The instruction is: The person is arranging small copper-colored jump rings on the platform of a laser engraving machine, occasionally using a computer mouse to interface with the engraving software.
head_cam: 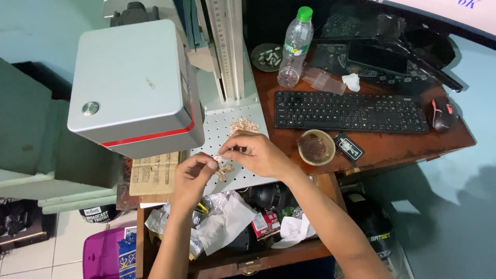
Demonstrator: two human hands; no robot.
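Over a perforated plate, the left hand pinched a small gold piece. The right hand, at its 2 o'clock, was curled, fingertips together. Gold pieces lay at 12 o'clock.

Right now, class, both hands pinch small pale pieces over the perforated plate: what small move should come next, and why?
Probably lower the small piece, pinched between left hand and right hand, onto the perforated plate, since it hangs just above it, near the heaps of pieces already lying there.
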